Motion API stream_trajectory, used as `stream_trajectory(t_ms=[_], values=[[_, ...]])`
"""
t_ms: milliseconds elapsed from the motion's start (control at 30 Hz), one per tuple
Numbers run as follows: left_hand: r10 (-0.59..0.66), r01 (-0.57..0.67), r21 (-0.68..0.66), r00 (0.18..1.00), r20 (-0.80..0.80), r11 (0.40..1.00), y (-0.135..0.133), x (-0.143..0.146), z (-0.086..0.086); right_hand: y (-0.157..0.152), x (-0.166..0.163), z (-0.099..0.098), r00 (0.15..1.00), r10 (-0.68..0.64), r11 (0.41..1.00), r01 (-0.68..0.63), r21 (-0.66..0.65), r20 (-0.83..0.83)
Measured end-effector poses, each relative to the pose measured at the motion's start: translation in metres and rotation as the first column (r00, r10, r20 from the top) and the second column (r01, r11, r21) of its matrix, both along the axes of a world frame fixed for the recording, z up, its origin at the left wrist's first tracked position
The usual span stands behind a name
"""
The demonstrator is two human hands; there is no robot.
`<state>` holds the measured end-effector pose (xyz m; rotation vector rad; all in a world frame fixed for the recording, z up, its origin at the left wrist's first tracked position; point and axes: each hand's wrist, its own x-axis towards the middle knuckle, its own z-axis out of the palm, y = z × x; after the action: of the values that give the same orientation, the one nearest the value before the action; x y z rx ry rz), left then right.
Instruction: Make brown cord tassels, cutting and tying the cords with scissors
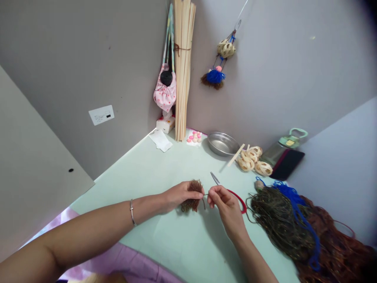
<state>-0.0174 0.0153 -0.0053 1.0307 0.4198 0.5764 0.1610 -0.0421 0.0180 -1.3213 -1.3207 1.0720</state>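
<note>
My left hand (184, 195) is closed around a bunch of brown yarn (194, 188), whose frayed ends stick out above and below the fingers. A dark cord (205, 194) runs from the bunch to my right hand (220, 198). There the thumb and forefinger are pinched together on it, just right of the bunch. Another short strand dangles below the left thumb. A pair of scissors (215, 179) with red handles lies behind my right hand, partly covered by it, its blades pointing away to the left.
At right lie heaps of dark green yarn (277, 216), blue yarn (306, 226) and brown yarn (332, 243). Farther back are woven balls (247, 161), a metal bowl (223, 144), a bottle (273, 151), a phone (288, 163), pink beads (194, 137) and wooden strips (183, 78). A tasselled ornament (225, 49) hangs above.
</note>
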Motion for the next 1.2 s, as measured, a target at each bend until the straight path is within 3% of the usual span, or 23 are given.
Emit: stream_trajectory(t_ms=[233,433,700,867,1033,1200], values=[[0.069,-0.068,0.027,0.996,-0.047,0.997,-0.0026,0.0010,0.0037,0.0002,-0.0007,-0.0002,0.994,-0.018,1.000,0.016,0.024,0.104],[0.033,-0.030,0.028,0.995,-0.099,0.999,-0.0068,0.0028,0.0025,-0.0031,-0.0042,-0.0009,0.951,0.156,0.988,-0.150,-0.040,0.267],[0.072,-0.072,-0.026,0.997,-0.019,0.997,-0.0040,0.0013,0.0006,-0.0042,-0.0012,0.0011,0.972,0.157,0.987,-0.151,-0.048,0.172],[0.069,-0.071,-0.021,0.996,-0.056,0.997,-0.0015,-0.0005,-0.0004,-0.0041,-0.0028,0.0022,0.993,0.096,0.995,-0.094,-0.026,0.069],[0.033,-0.035,-0.026,0.997,-0.070,0.999,-0.0029,-0.0011,0.0026,-0.0057,-0.0034,-0.0004,0.991,0.074,0.997,-0.075,0.009,0.114],[0.048,-0.048,0.003,0.996,-0.081,0.999,-0.0040,0.0001,0.0017,-0.0070,-0.0032,-0.0011,0.960,0.141,0.990,-0.140,-0.023,0.241]])
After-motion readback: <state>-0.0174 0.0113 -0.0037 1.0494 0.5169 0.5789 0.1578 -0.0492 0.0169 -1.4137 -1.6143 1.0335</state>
